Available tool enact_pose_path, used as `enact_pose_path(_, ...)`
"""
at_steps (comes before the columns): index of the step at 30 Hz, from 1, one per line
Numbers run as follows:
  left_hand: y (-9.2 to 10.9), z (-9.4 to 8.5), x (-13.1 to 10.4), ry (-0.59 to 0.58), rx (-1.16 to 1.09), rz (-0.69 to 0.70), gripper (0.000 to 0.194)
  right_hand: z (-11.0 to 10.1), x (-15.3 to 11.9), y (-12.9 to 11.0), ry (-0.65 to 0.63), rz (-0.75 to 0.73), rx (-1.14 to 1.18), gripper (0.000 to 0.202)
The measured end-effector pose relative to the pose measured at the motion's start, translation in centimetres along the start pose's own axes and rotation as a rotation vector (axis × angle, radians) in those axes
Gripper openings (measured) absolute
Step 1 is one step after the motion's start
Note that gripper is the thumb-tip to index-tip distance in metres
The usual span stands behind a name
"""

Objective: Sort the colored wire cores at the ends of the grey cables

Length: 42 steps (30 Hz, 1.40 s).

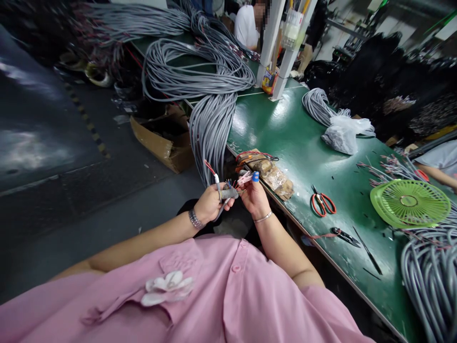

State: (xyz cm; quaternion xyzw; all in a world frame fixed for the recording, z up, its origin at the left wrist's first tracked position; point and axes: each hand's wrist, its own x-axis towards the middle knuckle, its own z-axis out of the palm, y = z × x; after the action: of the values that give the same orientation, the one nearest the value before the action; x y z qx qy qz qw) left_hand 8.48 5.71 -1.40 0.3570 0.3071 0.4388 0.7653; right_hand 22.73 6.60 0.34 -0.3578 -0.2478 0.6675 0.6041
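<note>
A grey cable (228,193) with its sheath stripped at the end lies in my left hand (210,202), whose fingers are wrapped round it. Thin coloured wires fan out from its end, and a second cable end with red and white wires (211,169) rises above that hand. Close by on the right, my right hand (255,197) pinches the thin wires; a blue cover (255,176) sits on one fingertip. A pale pink connector (244,178) shows at those fingers. Both hands are in front of my body, beside the table edge.
On the green table (264,126) are a wrapped wooden block (276,178), red-handled scissors (322,204), cutters (345,237), a green fan (409,202) and grey cable coils (214,128). A cardboard box (166,138) stands on the floor. People sit beyond and at the right.
</note>
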Motion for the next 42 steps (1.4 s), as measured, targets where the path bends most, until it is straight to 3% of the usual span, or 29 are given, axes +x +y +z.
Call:
enact_pose_path(4,0.3,-0.1,-0.6,0.018,0.007,0.026,0.019,-0.3,-0.3,-0.3,-0.032,0.076,0.037,0.044)
enact_pose_path(7,0.7,-0.1,-1.2,0.032,0.005,0.043,0.019,-0.2,-0.6,-0.6,-0.031,0.071,0.003,0.038)
enact_pose_path(12,1.1,0.2,-1.5,0.086,0.0,0.073,0.018,0.1,-0.9,-0.6,0.01,-0.047,-0.099,0.03)
enact_pose_path(15,1.3,0.5,-1.2,0.109,-0.005,0.059,0.018,-0.1,-0.9,-0.3,0.053,-0.087,-0.169,0.038)
enact_pose_path(20,1.3,0.8,-0.8,0.102,-0.002,0.041,0.019,-1.0,-0.7,0.5,0.125,-0.304,-0.417,0.045)
enact_pose_path(26,1.1,0.8,-0.6,0.099,-0.006,0.045,0.02,-0.7,0.1,0.4,-0.033,-0.097,-0.156,0.046)
enact_pose_path(32,0.6,0.6,-0.3,0.088,0.008,0.042,0.019,0.1,0.4,0.3,0.06,-0.086,-0.061,0.037)
enact_pose_path(42,0.9,0.3,-1.4,0.107,-0.004,0.064,0.019,-0.5,-0.7,-0.1,0.03,0.044,0.001,0.046)
